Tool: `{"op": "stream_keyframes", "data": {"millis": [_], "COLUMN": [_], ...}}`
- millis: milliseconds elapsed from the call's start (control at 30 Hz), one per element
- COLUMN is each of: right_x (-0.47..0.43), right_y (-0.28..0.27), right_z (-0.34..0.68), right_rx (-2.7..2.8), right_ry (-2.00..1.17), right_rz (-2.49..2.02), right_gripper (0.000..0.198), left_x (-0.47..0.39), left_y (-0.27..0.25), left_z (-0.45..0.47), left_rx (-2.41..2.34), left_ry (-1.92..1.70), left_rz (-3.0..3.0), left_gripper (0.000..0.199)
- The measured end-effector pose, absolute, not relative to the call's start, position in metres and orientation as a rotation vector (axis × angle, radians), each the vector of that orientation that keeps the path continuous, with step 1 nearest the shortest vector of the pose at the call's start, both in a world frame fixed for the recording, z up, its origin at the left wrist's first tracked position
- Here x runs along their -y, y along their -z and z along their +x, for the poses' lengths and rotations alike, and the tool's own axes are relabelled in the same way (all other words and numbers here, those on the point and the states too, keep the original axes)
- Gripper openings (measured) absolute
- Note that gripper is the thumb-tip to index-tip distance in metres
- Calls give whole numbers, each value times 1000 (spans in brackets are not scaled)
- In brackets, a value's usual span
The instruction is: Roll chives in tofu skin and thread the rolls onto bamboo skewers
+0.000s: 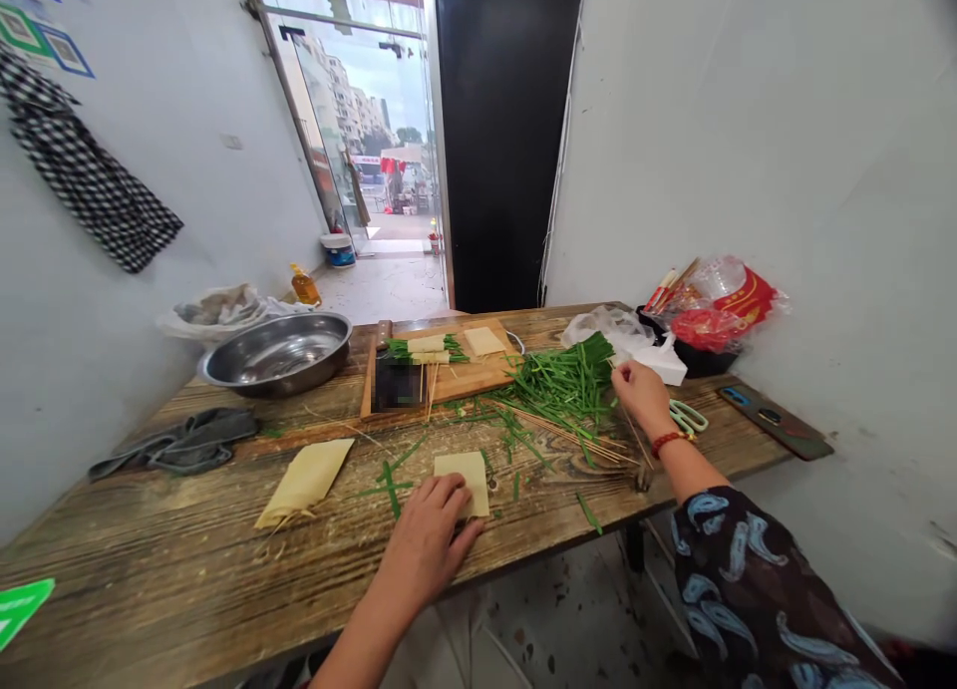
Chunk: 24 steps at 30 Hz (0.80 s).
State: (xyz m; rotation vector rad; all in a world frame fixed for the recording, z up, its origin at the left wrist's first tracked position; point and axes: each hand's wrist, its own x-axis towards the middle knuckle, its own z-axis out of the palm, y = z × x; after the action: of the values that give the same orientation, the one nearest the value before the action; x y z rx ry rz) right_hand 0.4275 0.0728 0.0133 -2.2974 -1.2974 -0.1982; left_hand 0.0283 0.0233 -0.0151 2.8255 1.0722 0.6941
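My left hand (pixel 434 529) rests on a pale yellow square sheet (pixel 473 470), which looks like tofu skin, near the table's front edge. Its fingers are slightly bent and apart, pressing the sheet down. At the right side of a heap of cut green chives (pixel 560 385), my right hand (pixel 643 395) is closed in a pinch; what its fingertips hold is too small to make out. Thin wooden skewers (pixel 575 435) lie in front of the heap, pointing towards the right hand. To the left is a stack of yellow sheets (pixel 308 480).
A cutting board (pixel 485 375) holds chive rolls wrapped in yellow sheets (pixel 429 350) on skewers. A metal basin (pixel 280 355) and grey cloth (pixel 183 440) lie left. Scissors (pixel 688 417), a phone-like slab (pixel 774 422) and a black container (pixel 707 355) with red packaging are right.
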Motion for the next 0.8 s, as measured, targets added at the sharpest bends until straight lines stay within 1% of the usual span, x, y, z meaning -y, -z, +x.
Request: {"op": "stream_keyframes", "data": {"millis": [200, 400, 467, 567, 667, 800], "right_x": [-69, -58, -53, -55, -68, -89], "right_y": [-15, 4, 4, -3, -9, -4], "right_z": [442, 453, 450, 436, 413, 377], "right_rx": [1320, 1310, 1338, 1459, 1658, 1739], "right_ry": [194, 176, 205, 249, 205, 188], "right_rz": [-2182, -2284, -2289, -2237, -2184, -2215], "right_gripper": [35, 28, 29, 33, 30, 37], "left_x": [-23, -24, -24, -24, -24, -24], "left_y": [14, 16, 15, 13, 12, 12], "left_z": [29, 28, 28, 29, 29, 29], "left_rx": [-1041, -1060, -1071, -1079, -1086, -1080], "left_ry": [-730, -717, -694, -674, -663, -676], "left_rz": [2809, 2808, 2811, 2814, 2817, 2821], "left_gripper": [20, 20, 21, 21, 21, 21]}}
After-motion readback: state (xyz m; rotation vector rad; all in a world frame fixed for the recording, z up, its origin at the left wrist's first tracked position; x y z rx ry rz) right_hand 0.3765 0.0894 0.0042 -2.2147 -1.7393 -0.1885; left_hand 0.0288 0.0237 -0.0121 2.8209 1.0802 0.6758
